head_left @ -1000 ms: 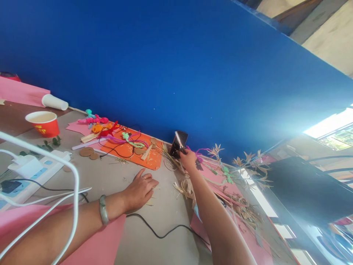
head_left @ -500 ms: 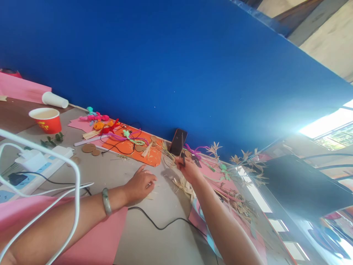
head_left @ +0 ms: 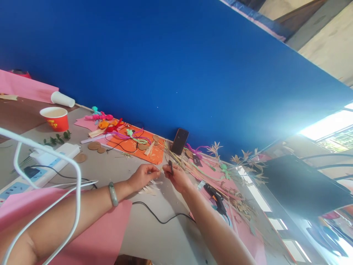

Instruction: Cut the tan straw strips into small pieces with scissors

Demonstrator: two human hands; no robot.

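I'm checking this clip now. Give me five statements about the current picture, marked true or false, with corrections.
1. The right hand holds a dark-handled tool. True.
2. The left hand is touching the phone. False: it is close to the right hand, and the phone leans against the blue wall.
3. A bracelet is worn on the left wrist. True.
4. The red cup lies on its side. False: it stands upright; the white cup is the one lying down.
5. The glue gun lies on the orange sheet. False: it is beside the right forearm, apart from that sheet.
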